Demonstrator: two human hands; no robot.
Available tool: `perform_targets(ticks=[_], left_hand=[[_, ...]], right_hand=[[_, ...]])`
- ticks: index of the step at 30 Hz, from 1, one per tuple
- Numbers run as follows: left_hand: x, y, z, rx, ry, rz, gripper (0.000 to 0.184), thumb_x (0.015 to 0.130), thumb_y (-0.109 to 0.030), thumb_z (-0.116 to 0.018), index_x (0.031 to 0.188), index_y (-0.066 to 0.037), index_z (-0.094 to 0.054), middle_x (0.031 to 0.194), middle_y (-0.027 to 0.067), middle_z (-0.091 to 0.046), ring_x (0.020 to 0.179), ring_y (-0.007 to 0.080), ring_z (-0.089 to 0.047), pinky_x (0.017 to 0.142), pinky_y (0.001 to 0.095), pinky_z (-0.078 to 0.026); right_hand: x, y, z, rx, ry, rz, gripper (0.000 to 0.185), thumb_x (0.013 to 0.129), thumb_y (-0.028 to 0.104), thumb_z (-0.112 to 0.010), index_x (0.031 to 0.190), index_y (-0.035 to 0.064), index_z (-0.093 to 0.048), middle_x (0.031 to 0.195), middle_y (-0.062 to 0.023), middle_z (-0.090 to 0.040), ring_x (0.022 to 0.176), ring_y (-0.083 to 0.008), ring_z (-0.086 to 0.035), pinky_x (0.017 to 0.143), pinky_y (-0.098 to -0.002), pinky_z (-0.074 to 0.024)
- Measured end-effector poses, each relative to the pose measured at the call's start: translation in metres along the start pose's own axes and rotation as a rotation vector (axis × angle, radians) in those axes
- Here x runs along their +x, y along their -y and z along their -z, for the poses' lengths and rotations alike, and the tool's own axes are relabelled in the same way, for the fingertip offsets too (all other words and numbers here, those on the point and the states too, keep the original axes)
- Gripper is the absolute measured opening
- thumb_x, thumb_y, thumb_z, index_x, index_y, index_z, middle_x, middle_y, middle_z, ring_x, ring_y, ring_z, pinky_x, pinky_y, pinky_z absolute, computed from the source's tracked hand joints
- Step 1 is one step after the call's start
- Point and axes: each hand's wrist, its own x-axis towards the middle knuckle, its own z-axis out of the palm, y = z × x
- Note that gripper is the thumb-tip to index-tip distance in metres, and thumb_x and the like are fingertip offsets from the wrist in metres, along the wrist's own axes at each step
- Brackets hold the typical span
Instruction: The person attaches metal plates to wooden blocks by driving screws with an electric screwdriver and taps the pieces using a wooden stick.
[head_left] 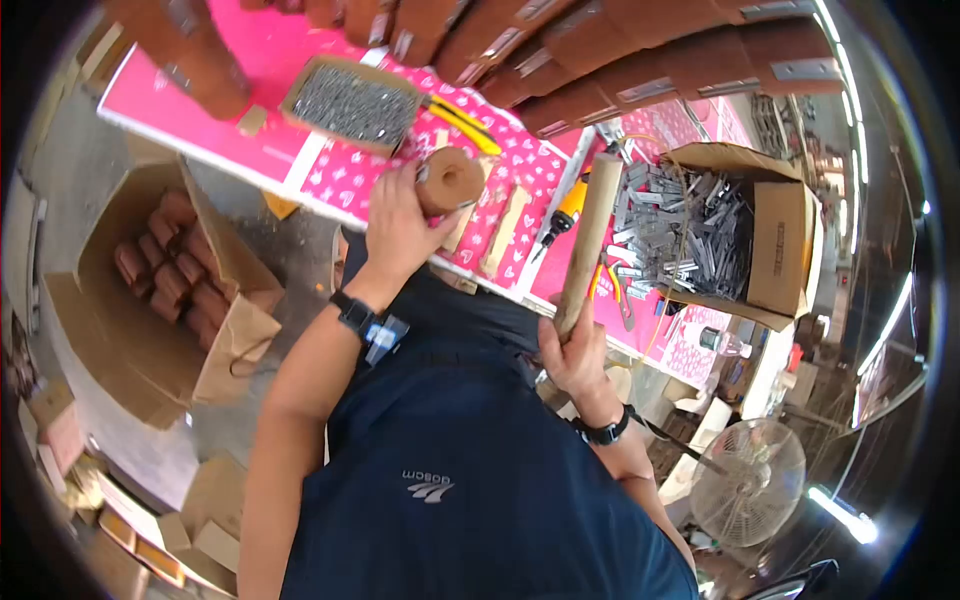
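Observation:
My left hand (398,222) is wrapped round a brown cylindrical block (450,182) with a hole in its end, at the near edge of the pink patterned table. My right hand (575,358) grips the lower end of a long wooden rod (590,240), which points away from me over the table. Between the hands lie a pale wooden piece (507,232) and a yellow and black power screwdriver (568,212). Red and yellow pliers (622,295) lie just right of the rod.
Beyond the block stand a tray of small metal fasteners (355,103) and a yellow-handled tool (462,124). Long brown pieces (640,70) line the far side. A carton of metal parts (780,240) is right; a carton of brown blocks (120,340) is left. A fan (748,482) stands lower right.

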Motion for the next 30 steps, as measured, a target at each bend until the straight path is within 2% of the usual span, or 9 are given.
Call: perform_targets(ticks=[5,8,13,15,17,18,22,27,30], left_hand=[[0.000,-0.004,-0.001,-0.048,-0.028,-0.075,0.090,0.073,-0.033,-0.089,0.142,0.004,-0.044,0.128,0.0264,-0.056,0.120,0.0434,-0.053,0.102,0.0508,-0.044],[-0.003,0.004,-0.003,-0.183,0.051,-0.071,0.094,0.077,-0.028,-0.088,0.148,0.005,-0.036,0.145,0.0273,-0.046,0.135,0.0417,-0.046,0.115,0.0495,-0.036],[-0.007,-0.009,0.000,-0.332,0.092,0.048,0.084,0.090,-0.018,-0.078,0.155,0.003,-0.028,0.155,0.0276,-0.035,0.144,0.0429,-0.035,0.120,0.0524,-0.027],[-0.003,-0.003,0.003,-0.104,0.077,-0.205,0.077,0.093,-0.016,-0.075,0.154,0.002,-0.031,0.155,0.0283,-0.036,0.143,0.0448,-0.035,0.120,0.0533,-0.027],[0.007,-0.014,0.008,-0.081,0.116,-0.292,0.070,0.094,-0.016,-0.073,0.152,0.001,-0.037,0.153,0.0291,-0.038,0.141,0.0459,-0.036,0.119,0.0539,-0.029],[0.010,-0.020,0.011,-0.040,0.160,-0.278,0.068,0.094,-0.016,-0.073,0.150,0.001,-0.039,0.151,0.0289,-0.040,0.141,0.0457,-0.037,0.118,0.0544,-0.029],[0.022,-0.025,0.010,-0.001,0.199,-0.265,0.061,0.095,-0.015,-0.071,0.147,0.001,-0.044,0.148,0.0262,-0.046,0.138,0.0430,-0.042,0.116,0.0527,-0.033],[0.020,-0.019,0.011,-0.063,0.179,-0.219,0.057,0.095,-0.010,-0.070,0.145,0.001,-0.045,0.147,0.0227,-0.050,0.133,0.0349,-0.050,0.114,0.0452,-0.038],[0.017,-0.028,0.014,-0.527,0.152,0.136,0.049,0.099,-0.007,-0.064,0.144,0.002,-0.046,0.145,0.0163,-0.052,0.129,0.0231,-0.052,0.110,0.0372,-0.043]], right_hand=[[-0.032,-0.054,0.020,0.151,-0.212,-0.181,0.037,0.092,0.009,-0.067,0.125,-0.0034,-0.057,0.069,-0.0101,-0.063,0.056,-0.0238,-0.066,0.055,-0.0348,-0.0501],[-0.077,-0.113,0.024,0.331,-0.642,-0.100,0.035,0.093,0.003,-0.062,0.126,-0.0052,-0.053,0.069,-0.0040,-0.062,0.060,-0.0129,-0.063,0.057,-0.0285,-0.0491],[-0.115,-0.172,0.053,0.670,-1.316,-0.437,0.032,0.108,0.022,-0.048,0.132,0.0020,-0.040,0.080,-0.0051,-0.061,0.067,-0.0092,-0.055,0.063,-0.0272,-0.0465],[-0.132,-0.231,0.062,0.719,-1.444,-0.621,0.027,0.103,0.021,-0.056,0.118,0.0010,-0.046,0.079,-0.0049,-0.057,0.064,-0.0124,-0.054,0.056,-0.0320,-0.0461],[-0.143,-0.279,0.063,0.298,-1.321,-0.945,0.030,0.098,0.025,-0.062,0.109,-0.0006,-0.051,0.078,-0.0073,-0.059,0.061,-0.0180,-0.057,0.056,-0.0369,-0.0478],[-0.148,-0.303,0.064,0.369,-1.205,-0.984,0.034,0.091,0.028,-0.065,0.106,-0.0007,-0.054,0.080,-0.0168,-0.065,0.069,-0.0298,-0.066,0.062,-0.0437,-0.0513],[-0.139,-0.325,0.067,0.018,-0.951,-0.986,0.037,0.087,0.033,-0.065,0.108,0.0032,-0.056,0.084,-0.0285,-0.069,0.081,-0.0475,-0.068,0.073,-0.0571,-0.0512],[-0.121,-0.303,0.084,-0.118,-0.697,-0.980,0.039,0.084,0.034,-0.064,0.113,0.0085,-0.058,0.087,-0.0276,-0.070,0.085,-0.0490,-0.067,0.079,-0.0575,-0.0514],[-0.119,-0.318,0.084,-0.146,-0.645,-1.005,0.050,0.083,0.034,-0.066,0.125,0.0100,-0.057,0.092,-0.0275,-0.071,0.089,-0.0478,-0.069,0.081,-0.0554,-0.0527]])
